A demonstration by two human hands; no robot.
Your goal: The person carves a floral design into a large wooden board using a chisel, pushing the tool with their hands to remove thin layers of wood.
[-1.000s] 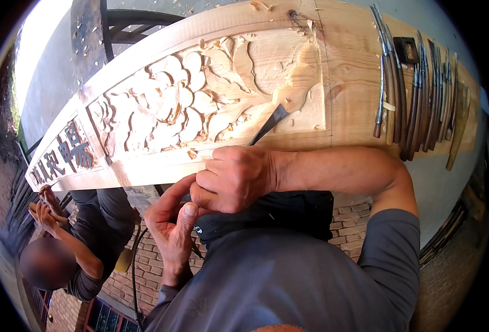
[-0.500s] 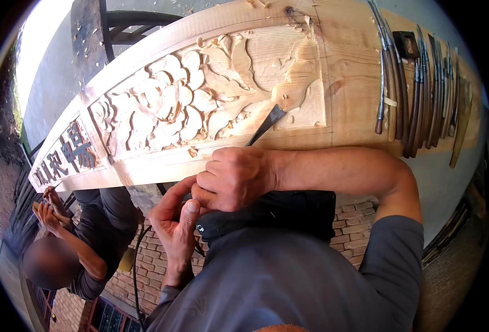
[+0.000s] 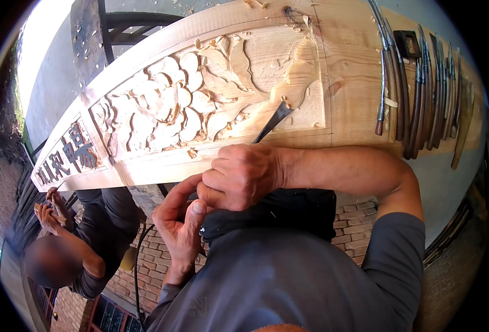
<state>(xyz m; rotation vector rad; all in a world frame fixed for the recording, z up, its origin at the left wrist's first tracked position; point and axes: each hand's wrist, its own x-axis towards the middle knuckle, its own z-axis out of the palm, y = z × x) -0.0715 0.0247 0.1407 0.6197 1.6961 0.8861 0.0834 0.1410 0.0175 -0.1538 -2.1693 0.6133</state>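
My right hand (image 3: 243, 176) is closed in a fist around the handle of a carving chisel (image 3: 273, 122). The chisel's dark, flared blade slants up and right, its edge against a carved leaf shape in the wooden panel (image 3: 333, 105). A small curl of wood sits at the blade's tip. My left hand (image 3: 181, 221) is curled at the handle's butt end, against the right fist, thumb on the near side. Both hands hide the handle. Left of the blade, a carved flower (image 3: 167, 102) stands out in relief.
A row of chisels (image 3: 421, 94) and a small dark block (image 3: 407, 44) lie on the panel's right end. Loose shavings (image 3: 192, 153) dot the carving. At the lower left, another person (image 3: 103, 238) works near carved dark characters (image 3: 78, 146). Brick paving (image 3: 161, 271) lies below.
The chisel's blade has slid slightly right and up along the leaf, and a wood curl now shows at its tip. Both hands have shifted a little to the right with it.
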